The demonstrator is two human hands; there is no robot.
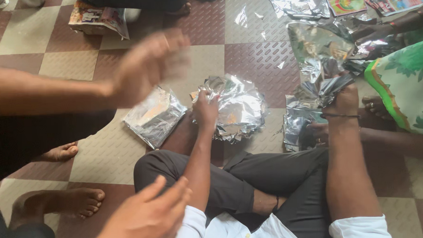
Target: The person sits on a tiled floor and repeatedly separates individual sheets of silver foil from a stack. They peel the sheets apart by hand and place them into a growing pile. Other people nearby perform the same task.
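A crumpled foil bundle [237, 108] is located on the tiled floor [261, 56], directly ahead of the crossed legs. Its left edge is gripped by the closed fingers of the left hand [205, 110]. A loose foil sheet [320, 89] is pinched by the closed fingers of the right hand [344, 100], to the right of the bundle. A flat foil packet [155, 116] is positioned just left of the bundle. Two further hands, one blurred [148, 65] and one nearer [147, 217], are seen at the left with fingers spread. Printed papers [98, 17] are placed at the far edge.
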